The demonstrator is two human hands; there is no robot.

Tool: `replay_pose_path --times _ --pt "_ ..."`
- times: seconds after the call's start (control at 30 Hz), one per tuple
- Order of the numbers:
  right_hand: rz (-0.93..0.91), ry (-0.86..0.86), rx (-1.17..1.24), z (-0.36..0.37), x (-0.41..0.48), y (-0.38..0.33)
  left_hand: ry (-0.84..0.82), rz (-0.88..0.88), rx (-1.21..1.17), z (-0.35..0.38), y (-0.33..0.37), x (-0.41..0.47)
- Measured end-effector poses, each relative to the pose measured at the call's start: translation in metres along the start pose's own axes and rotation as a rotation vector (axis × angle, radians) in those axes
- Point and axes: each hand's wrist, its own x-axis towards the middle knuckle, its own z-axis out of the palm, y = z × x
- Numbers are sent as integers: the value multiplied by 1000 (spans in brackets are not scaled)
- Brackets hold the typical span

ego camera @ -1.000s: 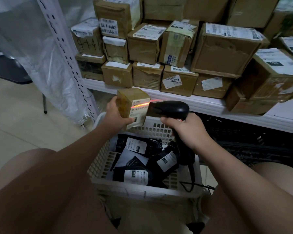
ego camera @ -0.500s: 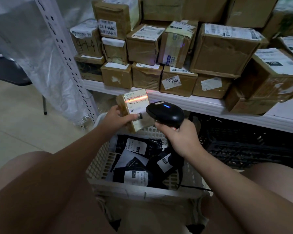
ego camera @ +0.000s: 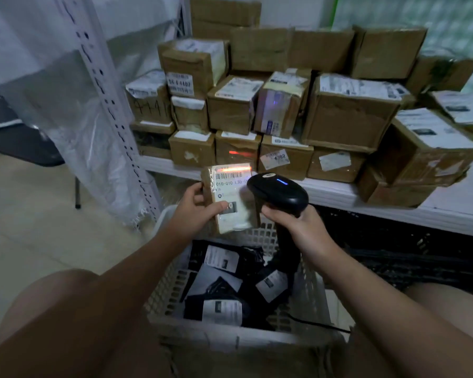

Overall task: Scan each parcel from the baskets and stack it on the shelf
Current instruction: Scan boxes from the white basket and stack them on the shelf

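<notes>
1. The shelf (ego camera: 347,193) runs beyond the white basket (ego camera: 230,338), its board higher than the basket's far rim. Taped cardboard boxes (ego camera: 350,121) crowd it in tiers. The only bare board I see is a thin front strip and a patch far to the basket's right.
2. The basket sits between my knees and holds black mailer bags (ego camera: 250,259) with white labels, not yet scanned, I judge.
3. The small taped parcel (ego camera: 230,195) hangs above the basket's far rim, just short of the shelf edge. Its long axis is nearly upright and its label faces me.
4. The barcode scanner (ego camera: 280,190) is above the basket's far right corner, just beside the parcel. Its nose points at the label and its handle drops toward the basket.
5. My left hand (ego camera: 193,212) grips the parcel, thumb across the lower label and fingers curled round its left edge. My right hand (ego camera: 298,227) is wrapped round the scanner handle.
6. The red scan line (ego camera: 235,169) crosses the label's top edge, just above the barcode.
7. I judge that my left hand, already carrying, makes the placement, moving up and forward from the basket. The low front row of boxes is the nearest landing, and the shelf lip and scanner nose are the edges to clear.
</notes>
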Motion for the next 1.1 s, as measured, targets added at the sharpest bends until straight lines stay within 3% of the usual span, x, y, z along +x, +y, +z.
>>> replay_pose_path --times 0.17,0.27,0.4,0.5,0.67,0.93,1.1 --pt "16 -25 190 -25 10 -53 52 119 -207 9 66 -18" --pt "10 -144 319 -30 16 -86 45 218 -235 14 113 -18" --pt "-41 -158 406 -19 35 -124 205 451 98 15 162 4" --pt "-120 -84 394 -10 58 -153 182 634 185 13 194 27" --pt "-101 -23 439 2 94 -184 196 612 507 18 232 56" --pt "-44 58 418 10 137 -178 220 536 723 17 241 97" --pt "-23 109 194 9 141 -169 260 550 914 16 225 110"
